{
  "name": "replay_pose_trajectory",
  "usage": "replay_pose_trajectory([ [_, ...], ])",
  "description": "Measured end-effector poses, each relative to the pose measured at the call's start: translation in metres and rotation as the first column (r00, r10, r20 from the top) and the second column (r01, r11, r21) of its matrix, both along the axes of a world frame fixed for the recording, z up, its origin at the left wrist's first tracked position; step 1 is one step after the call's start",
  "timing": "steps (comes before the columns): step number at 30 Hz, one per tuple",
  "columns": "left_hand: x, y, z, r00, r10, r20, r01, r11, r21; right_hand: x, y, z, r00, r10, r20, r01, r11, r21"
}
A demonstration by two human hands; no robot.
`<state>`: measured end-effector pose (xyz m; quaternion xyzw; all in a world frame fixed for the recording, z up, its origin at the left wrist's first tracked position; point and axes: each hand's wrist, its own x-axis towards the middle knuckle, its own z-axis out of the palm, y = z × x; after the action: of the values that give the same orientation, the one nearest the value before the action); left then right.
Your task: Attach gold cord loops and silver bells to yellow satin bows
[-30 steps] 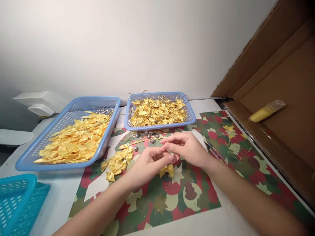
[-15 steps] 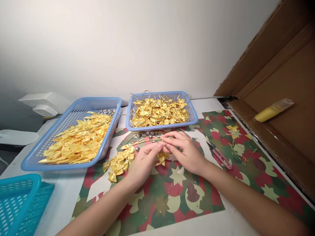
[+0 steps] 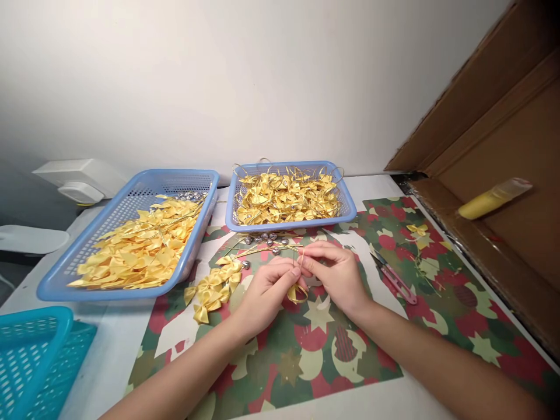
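Observation:
Over the patterned sheet, my left hand is closed in a pinch, with a yellow ribbon bow showing below its fingertips. My right hand pinches a thin gold cord that rises from the left fingertips. My fingers hide how cord and bow are joined. Several loose yellow bows lie left of my left hand, one small silver bell beside them. Beyond my fingers are more silver bells and lengths of gold cord.
A blue basket of yellow ribbon pieces stands left; another blue basket with corded bows is at the back. Pink-handled thread snips lie right, near a bow. A teal basket sits front left; cardboard walls the right.
Both hands have shifted slightly right and down, my right hand's fingers now drawing the cord upward. The bow beneath the fingers has turned and shows a loop shape. The view has shifted slightly.

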<state>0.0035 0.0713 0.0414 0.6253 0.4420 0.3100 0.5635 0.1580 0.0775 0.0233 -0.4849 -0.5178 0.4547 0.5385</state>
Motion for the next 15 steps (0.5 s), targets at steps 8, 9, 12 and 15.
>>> replay_pose_trajectory([
  [8,-0.0017,-0.0032,0.0025,0.985,-0.093,-0.143,0.118,0.976,0.183,-0.0006,-0.0042,-0.0014,0.996,0.052,-0.069,-0.059,0.993,-0.102],
  [9,-0.0021,-0.0033,0.0029,0.98,-0.111,-0.164,0.145,0.966,0.212,-0.0003,-0.0043,-0.0015,0.994,0.07,-0.088,-0.08,0.99,-0.113],
  [12,-0.003,-0.0027,0.0039,0.966,-0.146,-0.215,0.204,0.938,0.279,0.0012,-0.0039,-0.0026,0.984,0.117,-0.132,-0.133,0.984,-0.121],
  [15,-0.0035,-0.0015,0.0043,0.957,-0.151,-0.247,0.231,0.914,0.335,0.003,-0.0034,-0.0044,0.977,0.149,-0.15,-0.163,0.983,-0.086],
])
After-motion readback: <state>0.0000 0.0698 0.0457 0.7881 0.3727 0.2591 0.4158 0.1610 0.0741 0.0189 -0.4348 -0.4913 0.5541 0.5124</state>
